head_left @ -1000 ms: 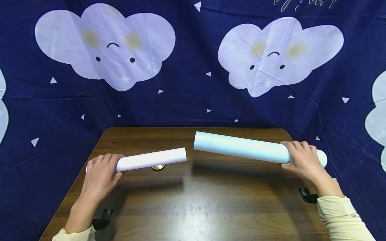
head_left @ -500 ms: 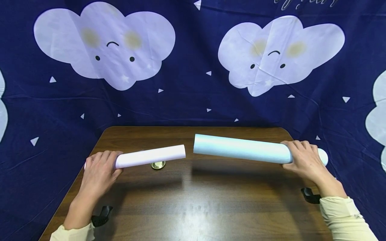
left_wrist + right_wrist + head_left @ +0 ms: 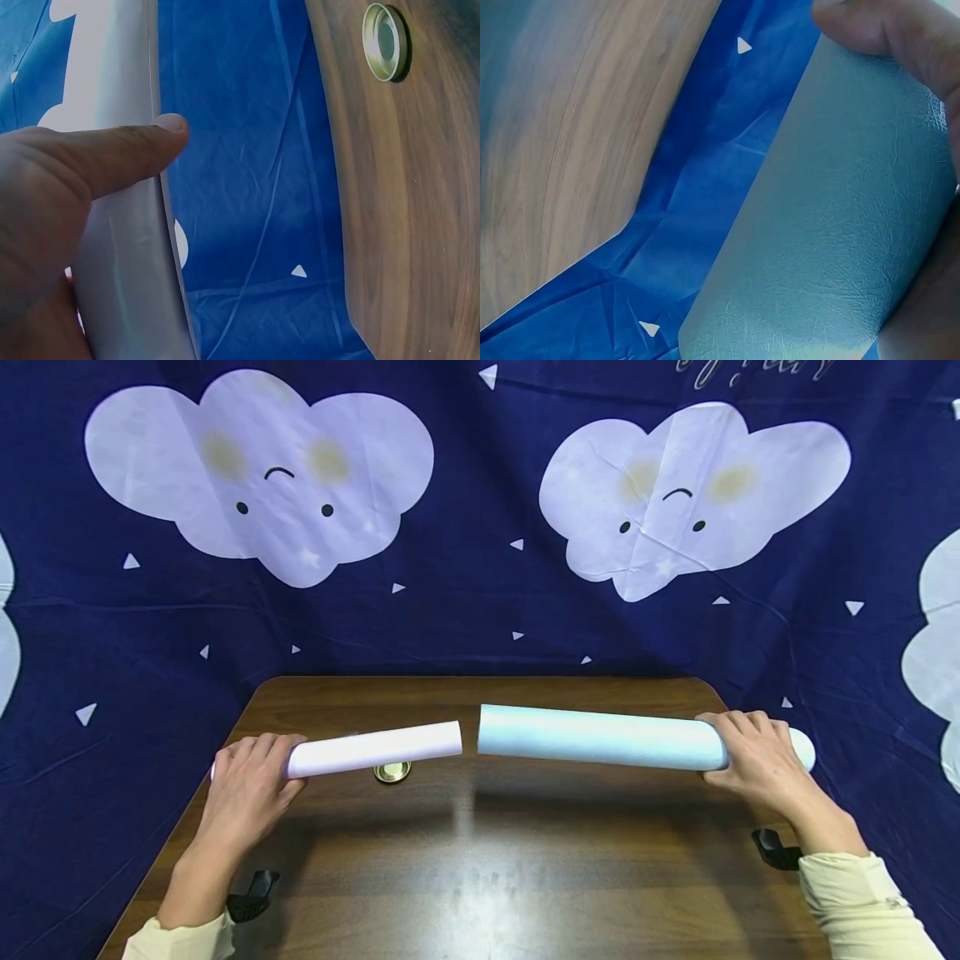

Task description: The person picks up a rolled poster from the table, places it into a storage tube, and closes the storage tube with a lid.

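My left hand point(image 3: 247, 789) grips a thin white paper-like roll point(image 3: 378, 749) near its outer end, the thumb lying across it in the left wrist view. A thicker pale blue roll point(image 3: 600, 735) is held by my right hand point(image 3: 753, 760) close to its right end; its surface looks finely creased in the right wrist view. Both rolls hang over the table, casting shadows on it. Their inner ends face each other with a narrow gap between, the white one tilting slightly up toward the middle.
A small round gold-coloured lid point(image 3: 392, 772) lies on the brown wooden table point(image 3: 480, 860) below the white roll. Behind the table hangs a dark blue cloth point(image 3: 480, 610) printed with clouds. Black straps point(image 3: 253, 896) show beside the wrists.
The inner end of the blue roll has dipped and moved slightly left, so the roll lies more level. The white roll has risen a little, showing more of the lid.
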The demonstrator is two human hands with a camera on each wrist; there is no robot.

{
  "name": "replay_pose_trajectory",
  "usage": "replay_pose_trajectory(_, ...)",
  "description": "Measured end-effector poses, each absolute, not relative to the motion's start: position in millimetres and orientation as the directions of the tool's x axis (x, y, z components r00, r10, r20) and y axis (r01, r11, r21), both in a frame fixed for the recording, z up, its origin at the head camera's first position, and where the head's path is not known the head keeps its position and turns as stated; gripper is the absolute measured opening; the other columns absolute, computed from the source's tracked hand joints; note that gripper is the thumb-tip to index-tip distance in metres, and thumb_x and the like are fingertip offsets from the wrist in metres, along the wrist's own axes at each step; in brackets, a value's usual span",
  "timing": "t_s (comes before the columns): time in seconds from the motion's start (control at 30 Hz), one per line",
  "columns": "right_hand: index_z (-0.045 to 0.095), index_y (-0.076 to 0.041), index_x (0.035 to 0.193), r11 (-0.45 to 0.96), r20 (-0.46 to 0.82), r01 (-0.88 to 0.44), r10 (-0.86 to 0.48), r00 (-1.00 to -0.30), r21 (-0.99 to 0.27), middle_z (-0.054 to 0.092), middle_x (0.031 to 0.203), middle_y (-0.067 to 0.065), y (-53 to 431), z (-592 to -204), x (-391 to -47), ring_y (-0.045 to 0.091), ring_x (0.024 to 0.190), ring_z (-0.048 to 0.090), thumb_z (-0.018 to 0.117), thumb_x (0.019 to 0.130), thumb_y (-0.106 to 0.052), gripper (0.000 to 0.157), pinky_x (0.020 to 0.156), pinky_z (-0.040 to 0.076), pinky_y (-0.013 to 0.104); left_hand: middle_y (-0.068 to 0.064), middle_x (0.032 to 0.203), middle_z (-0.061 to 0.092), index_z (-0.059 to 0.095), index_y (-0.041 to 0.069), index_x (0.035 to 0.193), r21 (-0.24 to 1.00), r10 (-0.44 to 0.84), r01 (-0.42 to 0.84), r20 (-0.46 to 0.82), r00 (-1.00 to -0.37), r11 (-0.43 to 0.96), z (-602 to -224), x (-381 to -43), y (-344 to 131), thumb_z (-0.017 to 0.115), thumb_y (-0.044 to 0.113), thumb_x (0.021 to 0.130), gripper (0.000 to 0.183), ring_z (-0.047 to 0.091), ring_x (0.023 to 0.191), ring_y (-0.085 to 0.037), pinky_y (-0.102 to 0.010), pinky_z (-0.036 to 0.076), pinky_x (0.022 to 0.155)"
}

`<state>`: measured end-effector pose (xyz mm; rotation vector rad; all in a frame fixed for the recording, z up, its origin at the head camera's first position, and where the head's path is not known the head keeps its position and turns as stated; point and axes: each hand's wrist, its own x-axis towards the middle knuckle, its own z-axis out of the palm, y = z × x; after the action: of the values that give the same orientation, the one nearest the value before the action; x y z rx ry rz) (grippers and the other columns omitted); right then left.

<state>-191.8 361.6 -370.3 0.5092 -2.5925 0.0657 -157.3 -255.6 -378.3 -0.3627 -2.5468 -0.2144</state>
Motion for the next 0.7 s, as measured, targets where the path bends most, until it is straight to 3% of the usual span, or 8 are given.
replay_pose_trajectory(0.7,0.055,-0.012,0.113,0.909,0.479,-0.412,-0.391,-0.786,0.067,0.063,0.098,0.015,356.8,-371.4,-190.3,0.039,0.088,0.051,0.085,0.043,-0.025,0.077,0.073,0.031,0.052,-0.018,0.096,0.064,0.058,0.006,0.107,0.052,0.241,0.327,0.571,-0.785,0.943,-379.1,-157.2,-251.8,0.085,0.006,0.057,0.056,0.056,0.093,-0.041,-0.056,0.036,0.084)
